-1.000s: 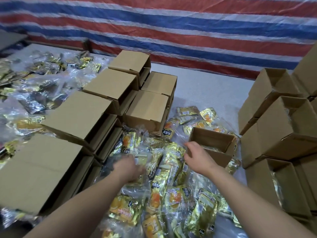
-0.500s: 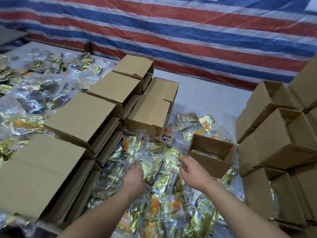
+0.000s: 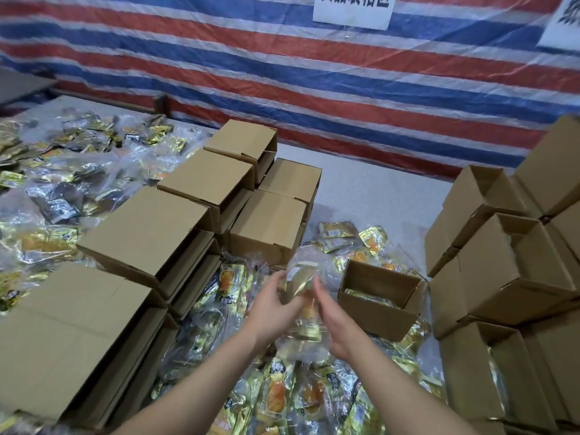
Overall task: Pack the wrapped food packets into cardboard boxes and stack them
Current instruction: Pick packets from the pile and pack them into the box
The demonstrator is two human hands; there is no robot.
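At nine o'clock from the hands, closed boxes (image 3: 141, 233) stand stacked in rows, and beyond them at ten o'clock more packets (image 3: 62, 196) lie spread over the table (image 3: 376, 196). The left hand (image 3: 270, 304) and right hand (image 3: 337, 321) meet over the loose pile (image 3: 282, 397), each with fingers curved round one side of a held packet (image 3: 303, 296), which is raised clear of the heap and blurred, so its exact tilt cannot be told. At two o'clock from the hands sits the open box (image 3: 381, 296), already holding some packets, its near wall just beside the right hand. Farther right, at three o'clock, open boxes (image 3: 514, 268) are piled on their sides. The likely trouble: the clear wrapping looks slippery (and crinkled), so a loose two-sided hold could let the packet slide out and drop back into the pile. If it goes in tilted, a corner could catch the open box's near rim and fold over. A push against that light box could shove it into the stack at three o'clock. The forearms pass low over the pile, so a sweep might drag packets off the near edge.
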